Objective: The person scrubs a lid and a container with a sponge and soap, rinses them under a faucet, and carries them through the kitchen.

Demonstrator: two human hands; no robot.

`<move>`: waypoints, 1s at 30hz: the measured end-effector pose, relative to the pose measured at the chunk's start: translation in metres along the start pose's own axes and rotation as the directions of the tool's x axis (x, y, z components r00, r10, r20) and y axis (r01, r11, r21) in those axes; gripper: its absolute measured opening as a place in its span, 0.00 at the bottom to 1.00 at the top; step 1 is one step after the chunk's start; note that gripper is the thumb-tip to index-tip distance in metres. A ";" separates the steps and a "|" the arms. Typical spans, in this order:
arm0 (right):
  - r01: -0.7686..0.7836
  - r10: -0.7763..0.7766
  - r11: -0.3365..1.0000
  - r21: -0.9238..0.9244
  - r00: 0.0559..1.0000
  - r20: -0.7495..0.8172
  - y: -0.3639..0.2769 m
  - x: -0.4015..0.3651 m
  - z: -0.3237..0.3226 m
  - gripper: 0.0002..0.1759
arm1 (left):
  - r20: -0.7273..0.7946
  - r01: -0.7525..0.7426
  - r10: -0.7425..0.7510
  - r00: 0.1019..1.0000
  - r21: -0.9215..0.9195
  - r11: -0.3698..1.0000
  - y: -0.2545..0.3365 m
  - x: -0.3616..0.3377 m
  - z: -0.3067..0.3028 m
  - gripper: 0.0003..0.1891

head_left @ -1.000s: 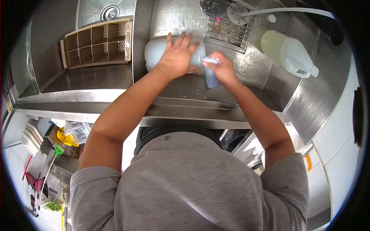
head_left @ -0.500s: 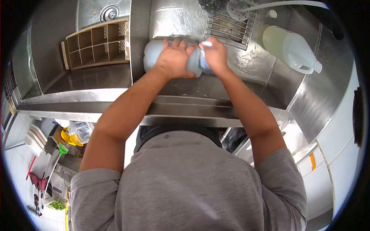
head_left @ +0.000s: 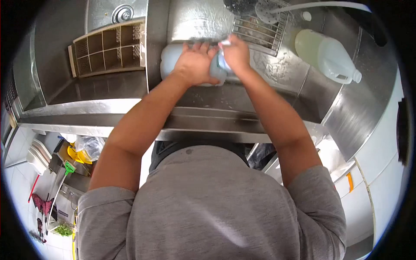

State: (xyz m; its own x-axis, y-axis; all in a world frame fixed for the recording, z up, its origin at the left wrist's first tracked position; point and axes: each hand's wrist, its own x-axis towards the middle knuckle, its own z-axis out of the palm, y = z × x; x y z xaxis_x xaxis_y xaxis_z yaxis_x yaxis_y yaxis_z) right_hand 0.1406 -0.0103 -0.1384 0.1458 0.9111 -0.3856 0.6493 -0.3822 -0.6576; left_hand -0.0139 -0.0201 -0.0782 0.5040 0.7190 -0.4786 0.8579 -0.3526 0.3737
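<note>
A large translucent plastic jug (head_left: 170, 60) lies on its side in the sink basin. My left hand (head_left: 193, 65) rests on top of it, fingers spread over the far side and thumb on the near side, holding it down. My right hand (head_left: 237, 55) is closed at the jug's right part, around a small white thing (head_left: 225, 43) that shows past the fingers. A bluish-green edge is visible below that hand. The hand covers most of what it grips, and its kind cannot be made out.
A second jug (head_left: 323, 54) with yellowish liquid lies at the right. A metal grate (head_left: 258, 34) and a white spray head (head_left: 268, 12) are behind my hands. In the left basin stands a beige divided rack (head_left: 108, 50) near a drain (head_left: 123, 14). The steel sink edge (head_left: 208, 123) runs before me.
My right hand has shifted slightly left and away from me along the jug, with the white thing in it. My left hand and the jug have barely moved.
</note>
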 end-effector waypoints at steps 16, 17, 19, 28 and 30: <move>-0.044 0.041 0.999 0.021 0.989 0.142 0.007 0.022 0.011 0.12 | 0.031 0.006 -0.004 1.000 -0.073 0.997 0.000 -0.007 -0.006 0.50; -0.113 0.098 0.986 0.124 0.988 0.119 0.016 0.010 0.008 0.11 | 0.040 0.006 -0.004 0.999 -0.037 0.999 -0.001 -0.006 -0.001 0.50; -0.120 0.107 0.984 0.135 0.990 0.095 0.003 -0.022 -0.008 0.11 | 0.042 -0.004 0.005 0.999 -0.035 0.999 -0.002 -0.008 -0.002 0.50; 0.091 -0.066 0.990 -0.108 0.973 0.220 0.029 0.037 -0.119 0.28 | 0.001 0.166 -0.173 0.985 -0.277 0.946 0.001 0.023 -0.038 0.54; -0.061 0.015 0.951 0.304 0.988 0.150 -0.002 0.092 -0.173 0.26 | -0.030 0.156 -0.184 0.983 -0.402 0.902 0.006 0.046 -0.061 0.55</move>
State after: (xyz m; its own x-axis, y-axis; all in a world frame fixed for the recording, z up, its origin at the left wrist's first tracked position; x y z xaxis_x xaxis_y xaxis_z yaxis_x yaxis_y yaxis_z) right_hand 0.2819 0.1011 -0.0610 0.0415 0.8716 -0.4884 0.3815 -0.4656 -0.7985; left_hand 0.0082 0.0472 -0.0494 0.3345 0.7892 -0.5150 0.8124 0.0355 0.5820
